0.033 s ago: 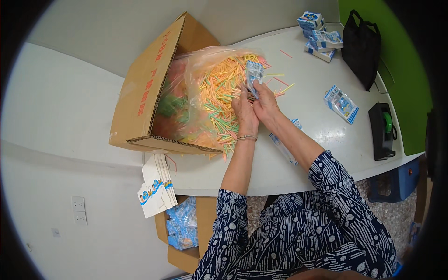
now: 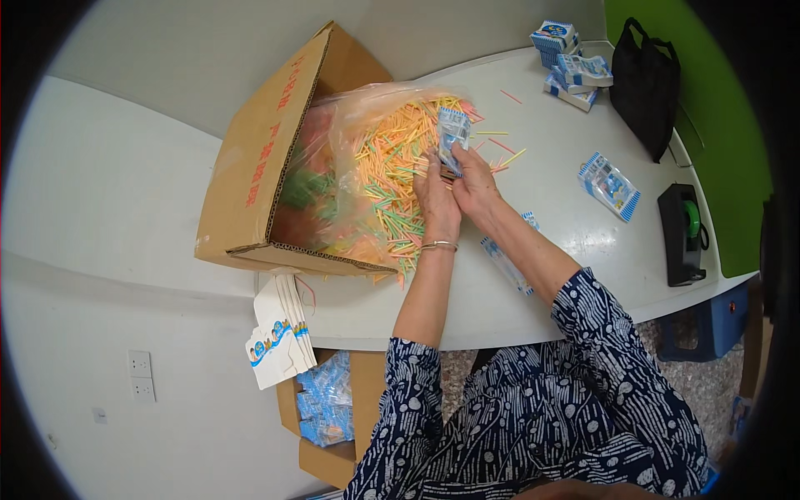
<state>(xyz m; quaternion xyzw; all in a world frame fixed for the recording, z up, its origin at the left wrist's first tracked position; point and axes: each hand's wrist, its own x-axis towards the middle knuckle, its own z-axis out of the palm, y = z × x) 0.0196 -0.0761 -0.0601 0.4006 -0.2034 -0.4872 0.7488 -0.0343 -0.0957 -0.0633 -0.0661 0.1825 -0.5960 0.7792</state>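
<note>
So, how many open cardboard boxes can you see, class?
2: upper box, on the table with colourful sticks; lower box, below it, holding blue packets. Others may be hidden.

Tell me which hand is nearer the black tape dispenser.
Right: the right hand is well left of the black tape dispenser; the left hand is farther left.

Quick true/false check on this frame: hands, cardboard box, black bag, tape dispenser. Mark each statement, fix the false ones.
1. The right hand holds a blue-printed packet. True.
2. The left hand wears a glove. False: it is bare, with a bracelet at the wrist.
3. The cardboard box has its open side toward the coloured sticks. True.
4. The black bag is left of the cardboard box. False: it is to the right, by the green panel.
5. The black tape dispenser has a green part. True.
</note>
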